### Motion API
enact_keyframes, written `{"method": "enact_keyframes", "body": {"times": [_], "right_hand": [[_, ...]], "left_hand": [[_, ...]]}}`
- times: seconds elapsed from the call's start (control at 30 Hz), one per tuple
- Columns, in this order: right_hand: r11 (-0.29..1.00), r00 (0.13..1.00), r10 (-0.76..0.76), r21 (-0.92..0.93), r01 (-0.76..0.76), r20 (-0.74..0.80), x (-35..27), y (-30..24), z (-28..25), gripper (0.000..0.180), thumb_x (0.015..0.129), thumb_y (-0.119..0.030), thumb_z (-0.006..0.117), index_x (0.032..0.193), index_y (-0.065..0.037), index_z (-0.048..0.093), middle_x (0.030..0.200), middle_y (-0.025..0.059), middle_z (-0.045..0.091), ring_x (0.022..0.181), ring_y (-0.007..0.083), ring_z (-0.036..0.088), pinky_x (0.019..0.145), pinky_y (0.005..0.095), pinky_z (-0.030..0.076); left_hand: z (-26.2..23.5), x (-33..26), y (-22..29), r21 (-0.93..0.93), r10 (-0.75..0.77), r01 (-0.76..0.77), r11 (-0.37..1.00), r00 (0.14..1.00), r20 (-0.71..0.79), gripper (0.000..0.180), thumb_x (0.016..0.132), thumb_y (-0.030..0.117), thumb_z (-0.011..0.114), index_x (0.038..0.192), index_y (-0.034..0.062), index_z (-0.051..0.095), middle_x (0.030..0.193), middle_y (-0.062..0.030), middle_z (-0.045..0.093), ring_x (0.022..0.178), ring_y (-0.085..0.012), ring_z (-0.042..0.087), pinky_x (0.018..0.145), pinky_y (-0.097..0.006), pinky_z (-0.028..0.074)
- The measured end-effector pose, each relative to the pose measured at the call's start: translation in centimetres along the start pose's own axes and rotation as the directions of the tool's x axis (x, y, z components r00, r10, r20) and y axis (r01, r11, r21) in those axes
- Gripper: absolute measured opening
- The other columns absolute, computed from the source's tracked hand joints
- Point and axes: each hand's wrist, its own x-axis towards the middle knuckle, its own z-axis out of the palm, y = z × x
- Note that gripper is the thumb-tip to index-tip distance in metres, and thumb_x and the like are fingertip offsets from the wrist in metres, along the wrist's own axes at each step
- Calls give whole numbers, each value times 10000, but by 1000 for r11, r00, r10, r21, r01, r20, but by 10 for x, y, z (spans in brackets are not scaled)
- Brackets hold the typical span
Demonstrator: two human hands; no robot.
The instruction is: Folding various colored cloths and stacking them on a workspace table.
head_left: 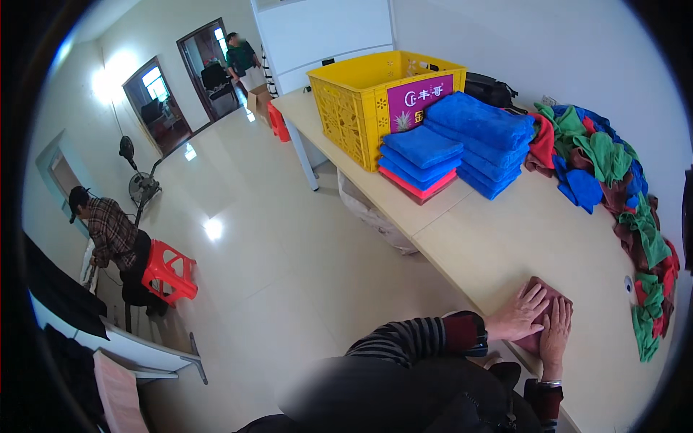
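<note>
A folded brown cloth (543,287) lies at the near edge of the pale table. My left hand (518,315) rests flat on it, fingers stretched out. Beside it, my right hand (556,330) presses flat on the same cloth with its fingers extended. The two hands partly cover the cloth. Farther up the table is a small stack of folded cloths (421,160), blue on top with red and brown below. Right next to it stands a taller stack of folded blue towels (485,137).
A yellow plastic crate (339,119) stands behind the stacks. Crumpled green, red, blue and brown cloths (610,159) pile along the table's far right side. A black bag (491,90) sits by the wall. Red stools (170,270) and two other people (112,231) are off to the left.
</note>
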Motion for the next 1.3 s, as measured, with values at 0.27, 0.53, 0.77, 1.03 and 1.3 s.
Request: {"method": "enact_keyframes", "body": {"times": [0.27, 0.53, 0.77, 1.03, 1.3], "right_hand": [[1000, 1000, 23, 15, -23, 17, -4, -5, -4, 538, 1012, -237, 451, 1511, -45, 392, 1585, 137, 369, 1499, 357, 251, 1233, 475, 185], [999, 1000, -14, 33, 14, -12, -4, 2, -2, 538, 986, -184, 489, 1497, -39, 404, 1573, 154, 379, 1488, 369, 271, 1225, 482, 208], [995, 999, -44, 91, 44, 2, 2, -7, -19, 552, 947, -111, 529, 1483, -38, 419, 1542, 168, 411, 1470, 365, 301, 1228, 489, 212], [985, 998, -58, 162, 54, 18, 12, 1, -4, 539, 964, -151, 522, 1485, -53, 427, 1535, 152, 419, 1463, 334, 318, 1241, 499, 174], [997, 999, -48, 64, 49, -13, 12, 0, 6, 524, 993, -212, 489, 1492, -62, 427, 1550, 133, 406, 1464, 329, 315, 1248, 509, 137]], "left_hand": [[2, -3, 5, 3, 29, -29, 1000, 999, -21, 741, 938, 506, 560, 1467, -2, 459, 1571, -223, 351, 1508, -356, 217, 1232, -555, 126], [1, -2, 4, 20, 45, -44, 999, 997, -60, 729, 937, 505, 559, 1455, -2, 478, 1564, -211, 369, 1505, -353, 223, 1230, -555, 133], [5, -2, 1, 24, 28, -26, 999, 994, -103, 711, 922, 483, 603, 1433, 0, 498, 1543, -191, 394, 1499, -347, 237, 1234, -539, 151], [4, -2, 4, 30, 36, -34, 999, 995, -94, 719, 930, 487, 594, 1457, 13, 472, 1559, -178, 382, 1506, -346, 221, 1224, -549, 164], [3, -1, 1, 10, 18, -17, 1000, 997, -71, 737, 935, 473, 596, 1486, 15, 426, 1581, -203, 332, 1512, -353, 202, 1216, -560, 174]]}}
